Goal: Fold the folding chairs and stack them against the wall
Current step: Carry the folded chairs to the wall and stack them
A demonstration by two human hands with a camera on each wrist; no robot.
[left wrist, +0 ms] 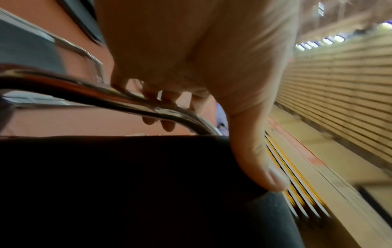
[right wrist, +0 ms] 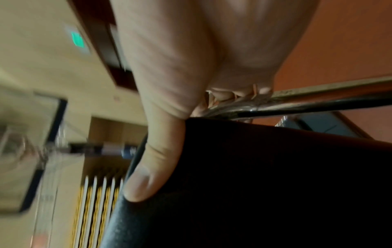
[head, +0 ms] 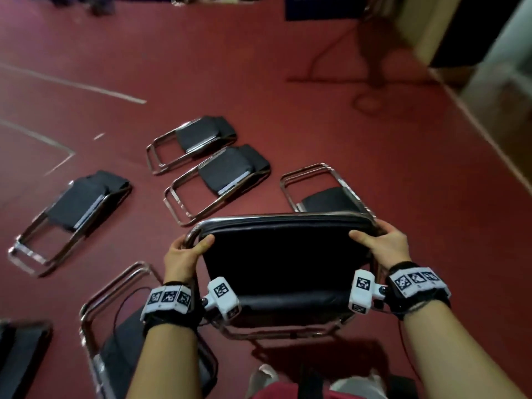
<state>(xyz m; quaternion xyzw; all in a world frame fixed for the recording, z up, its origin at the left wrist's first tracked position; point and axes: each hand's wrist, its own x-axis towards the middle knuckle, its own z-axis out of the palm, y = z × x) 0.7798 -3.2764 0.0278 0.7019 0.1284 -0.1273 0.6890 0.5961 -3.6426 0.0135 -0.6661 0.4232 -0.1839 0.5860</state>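
Both arms were stretched out in front, holding one black folding chair [head: 283, 263] up off the red floor [head: 331, 125]. Left hand [head: 184, 256] was wrapped round the chrome frame at the top left corner, thumb pressed flat on the black pad. Right hand [head: 387, 247] gripped the opposite corner the same way, fingers curled behind the tube. Several other chairs [head: 213, 171] lay folded flat on the floor ahead, well apart from the one being held.
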